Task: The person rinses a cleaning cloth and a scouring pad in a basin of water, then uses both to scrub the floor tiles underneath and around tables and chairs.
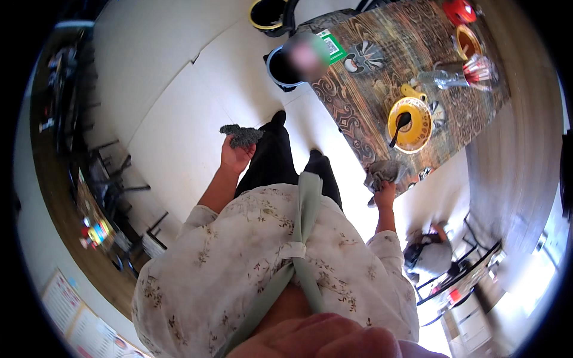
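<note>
My left hand [237,155] grips a dark grey fuzzy cloth [244,135], held out over the pale floor beside my leg. At the near corner of a wooden table [385,96], my right hand [386,193] is closed on a crumpled grey-brown rag [384,173]. Whether the rag rests on the tabletop or hangs just over its edge, I cannot tell. Beyond it on the table sits a yellow bowl [418,136] with a black spoon [399,127] in it. A yellow handle-like piece [412,92] lies against the bowl's far side.
A glass jug [441,78], a holder of red-and-white packets [481,74], an orange-rimmed bowl [468,42] and a red object [459,12] stand farther along the table. Two dark bins [272,71] are on the floor by its end. Chairs [109,165] line the left; a person [429,253] is at lower right.
</note>
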Demonstrator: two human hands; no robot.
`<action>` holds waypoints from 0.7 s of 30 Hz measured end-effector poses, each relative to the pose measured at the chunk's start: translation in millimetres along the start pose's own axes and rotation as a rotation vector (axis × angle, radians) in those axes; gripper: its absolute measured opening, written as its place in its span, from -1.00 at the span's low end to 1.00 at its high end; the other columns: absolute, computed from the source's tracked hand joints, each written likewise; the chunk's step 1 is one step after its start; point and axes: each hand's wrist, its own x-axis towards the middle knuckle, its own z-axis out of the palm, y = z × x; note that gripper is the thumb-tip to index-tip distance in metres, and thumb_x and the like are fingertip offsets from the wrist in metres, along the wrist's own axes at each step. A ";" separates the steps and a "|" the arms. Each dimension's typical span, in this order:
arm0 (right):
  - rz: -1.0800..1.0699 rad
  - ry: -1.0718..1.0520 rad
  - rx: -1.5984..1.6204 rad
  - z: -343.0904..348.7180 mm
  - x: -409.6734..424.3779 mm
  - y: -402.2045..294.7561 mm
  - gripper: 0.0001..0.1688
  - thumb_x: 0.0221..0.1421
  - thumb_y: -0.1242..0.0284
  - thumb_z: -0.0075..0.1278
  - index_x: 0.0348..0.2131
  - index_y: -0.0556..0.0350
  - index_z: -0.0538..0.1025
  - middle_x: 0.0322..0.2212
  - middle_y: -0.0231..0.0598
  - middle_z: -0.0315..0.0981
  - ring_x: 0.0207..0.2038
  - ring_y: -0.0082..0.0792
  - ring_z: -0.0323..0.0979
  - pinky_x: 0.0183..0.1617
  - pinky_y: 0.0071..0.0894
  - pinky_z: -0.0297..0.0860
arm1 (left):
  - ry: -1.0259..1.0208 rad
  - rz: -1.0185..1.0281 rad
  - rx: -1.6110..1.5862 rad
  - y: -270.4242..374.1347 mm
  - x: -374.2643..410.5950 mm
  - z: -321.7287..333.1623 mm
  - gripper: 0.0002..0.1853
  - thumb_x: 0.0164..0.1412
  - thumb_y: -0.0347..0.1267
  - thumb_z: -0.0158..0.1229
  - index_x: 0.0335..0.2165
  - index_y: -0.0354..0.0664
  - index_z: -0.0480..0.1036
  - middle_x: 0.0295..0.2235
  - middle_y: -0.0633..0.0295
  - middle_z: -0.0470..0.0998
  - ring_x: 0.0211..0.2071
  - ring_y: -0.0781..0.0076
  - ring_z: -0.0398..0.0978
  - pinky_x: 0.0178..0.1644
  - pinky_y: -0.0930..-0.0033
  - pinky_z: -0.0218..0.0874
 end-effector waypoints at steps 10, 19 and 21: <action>0.251 -0.317 0.347 82.7 -105.9 -160.9 -0.65 -0.24 0.55 0.07 -0.30 0.09 0.56 -0.36 0.04 0.43 -0.22 0.07 0.44 -0.11 -0.13 0.39 | -0.082 -0.103 0.418 139.1 109.1 79.2 -0.68 0.22 -0.13 -0.04 -0.18 -0.05 0.45 -0.18 0.24 0.54 -0.17 0.30 0.48 -0.10 0.21 0.35; 0.319 -0.032 0.426 100.0 -151.4 -170.4 -0.64 -0.23 0.59 -0.04 -0.31 0.05 0.55 -0.37 0.10 0.38 -0.24 0.19 0.40 -0.14 0.00 0.39 | -0.057 -0.296 0.765 57.7 113.4 113.3 -0.62 0.23 -0.11 0.01 -0.14 -0.14 0.42 -0.14 0.17 0.48 -0.12 0.26 0.40 -0.03 0.23 0.29; 0.408 0.075 0.515 106.2 -165.7 -163.2 -0.61 -0.22 0.63 -0.07 -0.28 0.07 0.55 -0.32 0.08 0.37 -0.24 0.18 0.40 -0.12 -0.03 0.39 | -0.062 -0.357 0.883 34.9 109.2 104.6 -0.62 0.22 -0.11 0.01 -0.14 -0.16 0.42 -0.14 0.15 0.48 -0.12 0.25 0.40 -0.03 0.22 0.29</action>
